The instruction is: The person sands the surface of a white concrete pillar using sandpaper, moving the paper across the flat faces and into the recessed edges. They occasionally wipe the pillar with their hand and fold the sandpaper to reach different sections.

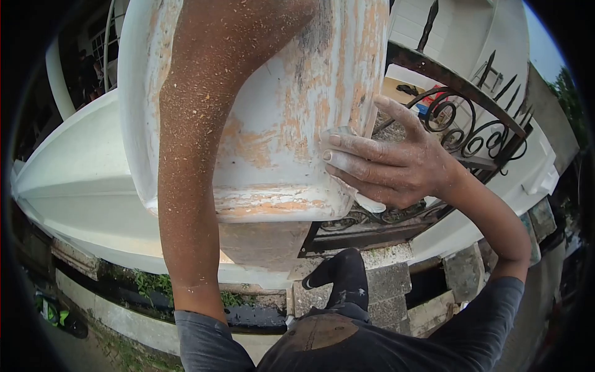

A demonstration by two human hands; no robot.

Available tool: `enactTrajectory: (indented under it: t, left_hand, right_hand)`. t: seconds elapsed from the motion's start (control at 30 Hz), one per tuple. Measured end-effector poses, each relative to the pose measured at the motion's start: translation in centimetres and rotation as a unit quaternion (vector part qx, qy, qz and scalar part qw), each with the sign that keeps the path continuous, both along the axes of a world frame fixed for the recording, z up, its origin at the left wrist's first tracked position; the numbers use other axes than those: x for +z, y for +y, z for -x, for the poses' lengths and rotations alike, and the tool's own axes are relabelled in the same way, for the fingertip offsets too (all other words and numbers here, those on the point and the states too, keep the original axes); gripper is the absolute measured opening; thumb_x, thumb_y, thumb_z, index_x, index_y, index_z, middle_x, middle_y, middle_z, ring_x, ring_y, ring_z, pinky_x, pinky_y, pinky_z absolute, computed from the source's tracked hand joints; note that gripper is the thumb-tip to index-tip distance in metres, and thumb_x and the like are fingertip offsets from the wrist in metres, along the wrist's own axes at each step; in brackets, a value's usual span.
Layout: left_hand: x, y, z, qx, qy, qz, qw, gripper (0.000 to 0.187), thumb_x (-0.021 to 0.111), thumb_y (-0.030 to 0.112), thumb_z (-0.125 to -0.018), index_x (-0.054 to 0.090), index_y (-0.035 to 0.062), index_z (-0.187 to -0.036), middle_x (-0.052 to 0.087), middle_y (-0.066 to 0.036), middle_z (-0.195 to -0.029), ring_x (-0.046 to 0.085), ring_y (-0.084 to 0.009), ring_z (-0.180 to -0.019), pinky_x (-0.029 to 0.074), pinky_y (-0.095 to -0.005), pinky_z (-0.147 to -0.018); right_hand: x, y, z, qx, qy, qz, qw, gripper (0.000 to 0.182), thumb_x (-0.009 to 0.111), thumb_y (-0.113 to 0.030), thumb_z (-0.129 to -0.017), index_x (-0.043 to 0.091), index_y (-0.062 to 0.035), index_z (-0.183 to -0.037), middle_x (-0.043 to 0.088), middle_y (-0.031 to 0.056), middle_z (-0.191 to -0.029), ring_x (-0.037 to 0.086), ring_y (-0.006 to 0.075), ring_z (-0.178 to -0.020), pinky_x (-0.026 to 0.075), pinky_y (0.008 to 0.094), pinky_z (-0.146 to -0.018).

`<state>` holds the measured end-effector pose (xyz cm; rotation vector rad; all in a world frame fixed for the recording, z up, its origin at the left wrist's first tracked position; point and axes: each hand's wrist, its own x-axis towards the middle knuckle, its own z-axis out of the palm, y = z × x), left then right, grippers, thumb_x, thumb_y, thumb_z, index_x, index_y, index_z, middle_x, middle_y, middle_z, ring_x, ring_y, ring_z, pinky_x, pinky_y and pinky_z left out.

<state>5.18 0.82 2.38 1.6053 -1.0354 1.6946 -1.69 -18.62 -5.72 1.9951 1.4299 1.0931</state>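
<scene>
A white-painted block [266,130], like the top of a gate pillar, fills the upper middle. Its paint is worn through to orange and grey patches. My right hand [396,152], whitened with dust, presses its fingers on the block's right edge, thumb raised apart. Beneath those fingers is a thin, pale sheet [370,203] that looks like sandpaper; only its edges show. My left arm, speckled with dust and crumbs, reaches up across the block's left side. The left hand itself lies beyond the top of the view.
Right of the block stands a black iron gate [458,68] with spikes and scrolls. A curved white wall [80,167] extends left. Below are stone slabs [387,282] and a dark drain channel [260,316]. A person [90,71] stands far back left.
</scene>
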Motion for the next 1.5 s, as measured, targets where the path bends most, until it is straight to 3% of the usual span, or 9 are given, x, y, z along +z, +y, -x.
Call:
enactTrajectory:
  t: [0.3,0.4,0.47,0.6,0.87,1.03,1.13,1.27,1.5]
  left_hand:
    - [0.5,0.2,-1.4,0.018,-0.012,-0.011,1.000,0.021,0.056,0.011,-0.079,0.066,-0.0036,-0.091,0.061,-0.015,-0.083,0.055,-0.0288,-0.087,0.041,-0.0372,-0.084]
    - [1.2,2.5,0.8,-0.214,0.164,-0.049,0.962,0.021,0.055,0.011,-0.079,0.066,-0.0034,-0.089,0.061,-0.016,-0.083,0.055,-0.0291,-0.088,0.041,-0.0377,-0.084]
    - [1.1,2.9,0.7,-0.212,0.156,-0.048,0.963,0.019,0.055,0.009,-0.077,0.066,-0.0033,-0.085,0.061,-0.017,-0.082,0.055,-0.0300,-0.087,0.041,-0.0387,-0.084]
    - [0.1,0.1,-2.5,0.047,-0.050,0.003,0.998,0.015,0.053,0.005,-0.073,0.065,-0.0035,-0.078,0.060,-0.019,-0.076,0.057,-0.0320,-0.083,0.043,-0.0406,-0.082]
    - [0.5,-1.9,-1.0,-0.030,-0.050,-0.013,0.998,0.015,0.054,0.005,-0.073,0.064,-0.0033,-0.078,0.060,-0.019,-0.077,0.057,-0.0319,-0.084,0.042,-0.0404,-0.083]
    - [1.0,-2.1,-1.1,-0.035,-0.044,-0.008,0.998,0.014,0.054,0.005,-0.072,0.064,-0.0032,-0.078,0.060,-0.019,-0.077,0.056,-0.0318,-0.084,0.042,-0.0403,-0.083]
    - [1.1,-1.8,-1.6,-0.029,-0.036,0.001,0.999,0.014,0.054,0.005,-0.072,0.064,-0.0031,-0.078,0.060,-0.019,-0.078,0.056,-0.0317,-0.084,0.042,-0.0402,-0.084]
    - [0.8,-1.2,-1.6,-0.030,-0.030,0.001,0.999,0.014,0.054,0.005,-0.072,0.064,-0.0030,-0.078,0.059,-0.019,-0.078,0.056,-0.0317,-0.085,0.042,-0.0402,-0.084]
    - [0.3,-0.8,-1.5,-0.032,-0.022,-0.003,0.999,0.013,0.054,0.005,-0.071,0.063,-0.0029,-0.077,0.059,-0.018,-0.079,0.056,-0.0315,-0.086,0.041,-0.0400,-0.084]
  right_hand:
    - [1.8,0.1,0.4,-0.053,-0.059,-0.033,0.996,0.008,0.064,-0.022,-0.078,0.067,-0.0213,-0.084,0.061,-0.0076,-0.101,0.048,0.0062,-0.115,0.020,0.0557,-0.112]
    - [-0.6,0.6,0.7,-0.054,0.008,-0.004,0.998,0.012,0.061,-0.022,-0.080,0.067,-0.0224,-0.091,0.060,-0.0076,-0.104,0.048,0.0059,-0.115,0.019,0.0549,-0.113]
    - [-1.0,0.3,1.3,-0.096,0.033,0.038,0.994,0.016,0.057,-0.026,-0.083,0.065,-0.0237,-0.097,0.059,-0.0069,-0.107,0.048,0.0055,-0.115,0.018,0.0538,-0.114]
    - [1.1,1.1,1.8,-0.131,0.028,0.050,0.990,0.020,0.055,-0.028,-0.082,0.065,-0.0241,-0.100,0.059,-0.0064,-0.107,0.048,0.0067,-0.114,0.020,0.0533,-0.113]
    - [2.5,3.1,2.9,-0.175,0.017,0.074,0.982,0.020,0.057,-0.022,-0.080,0.068,-0.0171,-0.097,0.063,-0.0032,-0.093,0.055,0.0097,-0.106,0.030,0.0508,-0.107]
    - [5.7,2.5,2.5,-0.205,-0.034,0.060,0.976,0.026,0.058,-0.020,-0.078,0.066,-0.0079,-0.100,0.061,0.0054,-0.115,0.054,0.0205,-0.114,0.031,0.0523,-0.105]
    - [0.6,2.0,3.0,-0.115,0.115,0.116,0.980,0.019,0.059,-0.018,-0.077,0.068,-0.0092,-0.091,0.064,0.0050,-0.106,0.056,0.0194,-0.111,0.031,0.0537,-0.104]
    - [5.0,1.6,1.8,-0.126,-0.044,0.066,0.989,0.012,0.061,-0.018,-0.075,0.069,-0.0125,-0.083,0.065,0.0012,-0.099,0.056,0.0151,-0.109,0.034,0.0552,-0.102]
    - [2.7,0.0,1.1,-0.091,0.054,0.110,0.988,0.018,0.058,-0.028,-0.081,0.066,-0.0179,-0.093,0.062,-0.0031,-0.108,0.053,0.0097,-0.111,0.030,0.0484,-0.107]
